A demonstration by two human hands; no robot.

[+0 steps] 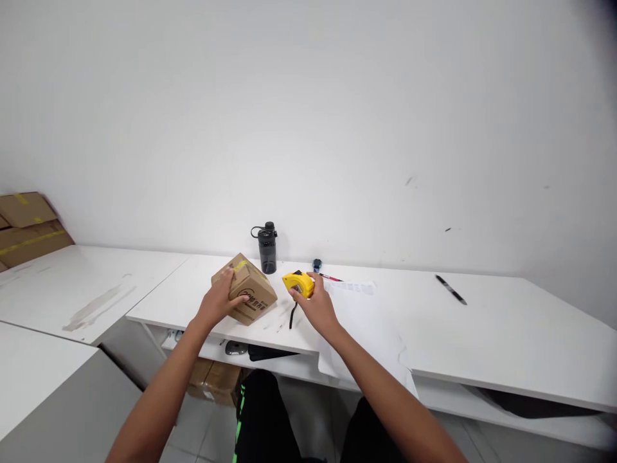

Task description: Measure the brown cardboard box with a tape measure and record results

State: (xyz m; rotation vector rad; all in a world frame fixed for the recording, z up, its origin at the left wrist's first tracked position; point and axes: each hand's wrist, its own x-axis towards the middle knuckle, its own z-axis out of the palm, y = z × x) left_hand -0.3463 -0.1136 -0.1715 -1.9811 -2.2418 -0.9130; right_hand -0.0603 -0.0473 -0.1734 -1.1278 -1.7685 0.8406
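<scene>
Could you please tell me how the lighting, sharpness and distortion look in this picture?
Head view: soft, even light, only a faint shadow beneath the cardboard box under the left hand; no glare on the white table; the top right corner is dark; the wide lens splays the table edges; the yellow tape measure in the right hand is fairly sharp.

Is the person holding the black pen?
No, the black pen lies alone on the white table, while the right hand holds a yellow tape measure and the left hand grips the cardboard box.
</scene>
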